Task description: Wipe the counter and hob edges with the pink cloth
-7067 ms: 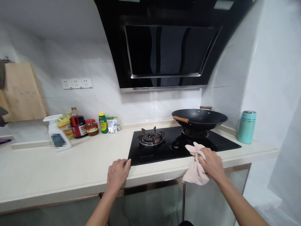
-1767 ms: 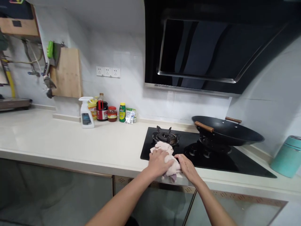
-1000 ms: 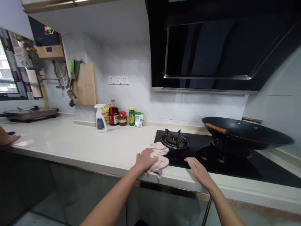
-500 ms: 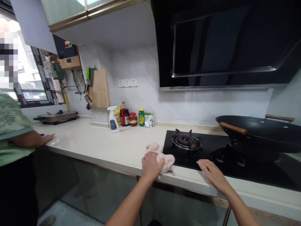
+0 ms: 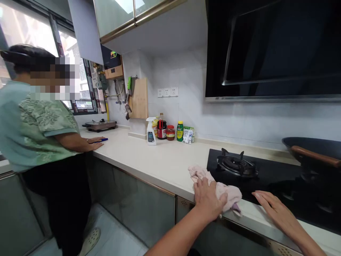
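Observation:
My left hand (image 5: 208,200) presses down on a pale pink cloth (image 5: 229,195), fingers over its bunched middle. The cloth lies at the counter's front edge, against the near left corner of the black gas stove (image 5: 266,185). One end of it spreads toward the back left, and the other bulges out right of my thumb. My right hand (image 5: 278,209) rests with fingers stretched out along the stove's front edge, holding nothing. The left burner (image 5: 237,165) stands behind both hands.
A white spray bottle (image 5: 151,133), a sauce bottle (image 5: 161,128), a red-lidded jar (image 5: 170,133) and a green bottle (image 5: 180,131) line the wall. A black wok (image 5: 317,145) sits at right. At left, a co-worker (image 5: 50,124) leans on the white counter (image 5: 149,160), one hand by a blue object.
The view has turned left, bringing more of the co-worker into sight. My left hand has shifted a little right and nearer me on the cloth, fingers more spread. My right hand remains at the stove's edge.

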Action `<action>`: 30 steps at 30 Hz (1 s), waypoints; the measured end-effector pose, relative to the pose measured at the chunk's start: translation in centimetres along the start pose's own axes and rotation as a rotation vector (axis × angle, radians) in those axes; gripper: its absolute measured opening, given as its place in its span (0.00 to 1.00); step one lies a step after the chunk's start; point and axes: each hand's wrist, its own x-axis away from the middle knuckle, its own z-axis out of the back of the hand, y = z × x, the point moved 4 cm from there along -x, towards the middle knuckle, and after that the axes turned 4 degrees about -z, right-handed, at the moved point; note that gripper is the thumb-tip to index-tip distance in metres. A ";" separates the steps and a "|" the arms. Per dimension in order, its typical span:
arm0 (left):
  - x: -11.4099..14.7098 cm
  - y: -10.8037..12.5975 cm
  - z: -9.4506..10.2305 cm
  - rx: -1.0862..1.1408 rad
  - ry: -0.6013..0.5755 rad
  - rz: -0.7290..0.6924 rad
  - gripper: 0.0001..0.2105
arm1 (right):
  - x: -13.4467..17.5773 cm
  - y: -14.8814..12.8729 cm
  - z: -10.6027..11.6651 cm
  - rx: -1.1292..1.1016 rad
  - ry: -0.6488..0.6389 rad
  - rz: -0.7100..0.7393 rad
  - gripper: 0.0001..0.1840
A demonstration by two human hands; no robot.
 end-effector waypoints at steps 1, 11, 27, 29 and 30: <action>0.1 -0.5 0.4 -0.026 0.007 -0.031 0.27 | 0.1 -0.1 0.0 0.005 -0.008 0.005 0.34; -4.7 -13.0 6.1 -0.205 -0.114 0.141 0.24 | 1.1 -2.0 0.6 0.086 -0.016 0.089 0.30; -7.4 -20.7 7.9 -0.228 -0.327 0.067 0.41 | 0.1 4.1 5.7 0.244 0.045 0.085 0.31; -9.1 -21.6 7.8 -0.225 -0.306 0.048 0.41 | 0.5 6.2 5.9 0.258 0.099 0.137 0.29; -10.3 -21.9 7.4 -0.213 -0.289 0.021 0.40 | 0.9 7.0 5.7 0.255 0.130 0.167 0.30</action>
